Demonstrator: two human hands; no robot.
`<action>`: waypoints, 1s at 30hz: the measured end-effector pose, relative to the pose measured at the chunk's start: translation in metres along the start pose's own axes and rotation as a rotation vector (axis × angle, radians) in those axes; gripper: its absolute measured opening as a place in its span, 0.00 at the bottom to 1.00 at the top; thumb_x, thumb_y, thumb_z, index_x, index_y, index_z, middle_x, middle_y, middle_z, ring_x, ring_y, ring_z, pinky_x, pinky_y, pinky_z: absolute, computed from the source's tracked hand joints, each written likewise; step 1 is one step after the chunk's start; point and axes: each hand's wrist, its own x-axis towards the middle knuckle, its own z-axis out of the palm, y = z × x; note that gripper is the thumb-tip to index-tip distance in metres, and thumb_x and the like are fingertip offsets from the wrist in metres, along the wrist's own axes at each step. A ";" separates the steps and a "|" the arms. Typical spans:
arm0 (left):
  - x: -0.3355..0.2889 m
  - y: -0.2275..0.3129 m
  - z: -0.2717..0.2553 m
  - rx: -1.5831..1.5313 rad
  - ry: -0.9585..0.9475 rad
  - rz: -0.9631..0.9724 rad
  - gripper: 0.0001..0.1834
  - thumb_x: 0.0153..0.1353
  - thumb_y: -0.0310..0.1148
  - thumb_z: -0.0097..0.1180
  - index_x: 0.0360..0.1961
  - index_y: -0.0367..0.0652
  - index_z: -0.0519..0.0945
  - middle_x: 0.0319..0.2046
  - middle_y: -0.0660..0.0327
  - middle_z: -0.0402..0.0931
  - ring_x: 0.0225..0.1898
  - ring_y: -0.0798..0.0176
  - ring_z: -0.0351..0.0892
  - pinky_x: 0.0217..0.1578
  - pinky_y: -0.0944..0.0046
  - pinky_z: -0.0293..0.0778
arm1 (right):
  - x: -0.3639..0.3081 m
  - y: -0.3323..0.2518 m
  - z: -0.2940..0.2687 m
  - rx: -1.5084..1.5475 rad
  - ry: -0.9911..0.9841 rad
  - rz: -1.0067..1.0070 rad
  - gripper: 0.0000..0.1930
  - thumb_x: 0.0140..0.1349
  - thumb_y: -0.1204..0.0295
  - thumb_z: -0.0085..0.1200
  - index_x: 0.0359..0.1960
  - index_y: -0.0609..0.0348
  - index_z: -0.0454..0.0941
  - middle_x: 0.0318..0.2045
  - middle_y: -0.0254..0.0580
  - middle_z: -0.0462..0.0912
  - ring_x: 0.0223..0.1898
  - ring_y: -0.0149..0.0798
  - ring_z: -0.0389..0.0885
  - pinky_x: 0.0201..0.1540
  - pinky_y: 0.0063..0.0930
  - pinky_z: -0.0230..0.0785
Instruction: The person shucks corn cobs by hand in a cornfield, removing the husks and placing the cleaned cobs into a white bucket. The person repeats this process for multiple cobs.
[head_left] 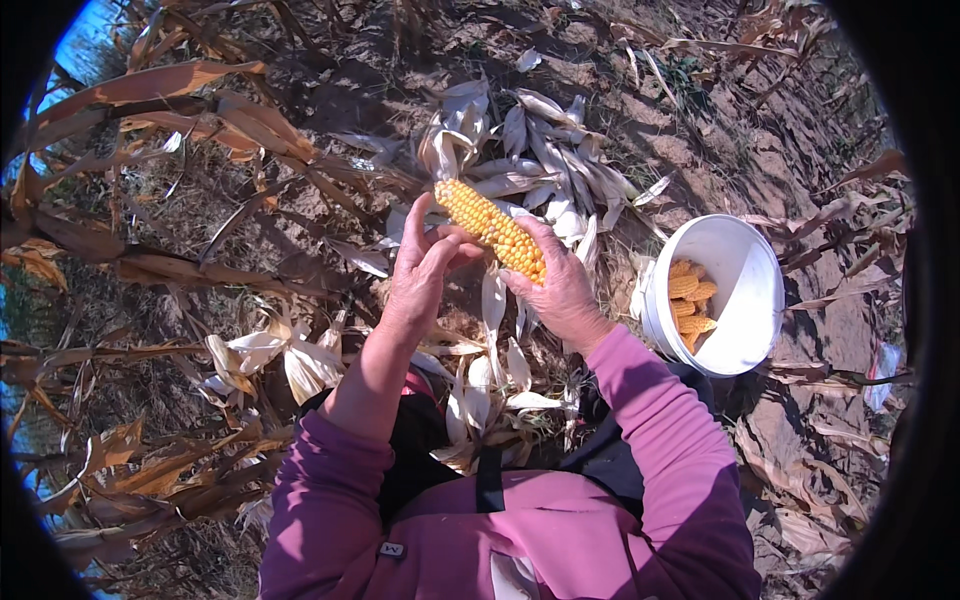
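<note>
A yellow ear of corn (490, 226), stripped of its husk, is held slantwise in front of me. My right hand (560, 290) is closed round its lower right end, with the thumb along the kernels. My left hand (422, 268) is beside the ear's left side, fingers apart and partly bent; whether its fingertips touch the ear is hard to see. Behind the ear's upper end, pale dry husks (452, 140) lie on the ground. To the right stands a white bucket (750, 290) with several husked ears (688, 290) inside.
Dry corn stalks and brown leaves (200, 110) crowd the left side. More loose husks (478, 395) lie below my hands, between my legs. A clear plastic piece (882, 375) lies at the far right on bare soil. Dry leaves (810, 530) are scattered at the lower right.
</note>
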 end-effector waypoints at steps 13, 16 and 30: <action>0.000 0.000 -0.010 -0.068 -0.089 -0.198 0.16 0.68 0.40 0.49 0.51 0.44 0.71 0.45 0.62 0.77 0.46 0.66 0.77 0.48 0.58 0.75 | 0.000 -0.002 0.003 0.257 -0.113 0.018 0.23 0.63 0.59 0.56 0.54 0.61 0.71 0.45 0.52 0.79 0.47 0.40 0.79 0.50 0.30 0.70; -0.002 -0.002 -0.008 -0.007 -0.119 -0.175 0.16 0.68 0.40 0.50 0.51 0.44 0.72 0.45 0.64 0.77 0.46 0.68 0.77 0.48 0.59 0.74 | 0.007 -0.003 -0.002 0.193 -0.070 0.029 0.17 0.61 0.64 0.57 0.47 0.63 0.76 0.41 0.47 0.80 0.43 0.40 0.81 0.45 0.30 0.72; -0.001 -0.008 0.004 0.208 -0.178 -0.131 0.19 0.65 0.36 0.56 0.52 0.38 0.71 0.43 0.64 0.76 0.44 0.71 0.75 0.48 0.67 0.72 | 0.007 -0.014 -0.012 -0.013 -0.088 0.073 0.09 0.56 0.70 0.59 0.35 0.63 0.79 0.28 0.48 0.82 0.30 0.45 0.83 0.36 0.34 0.73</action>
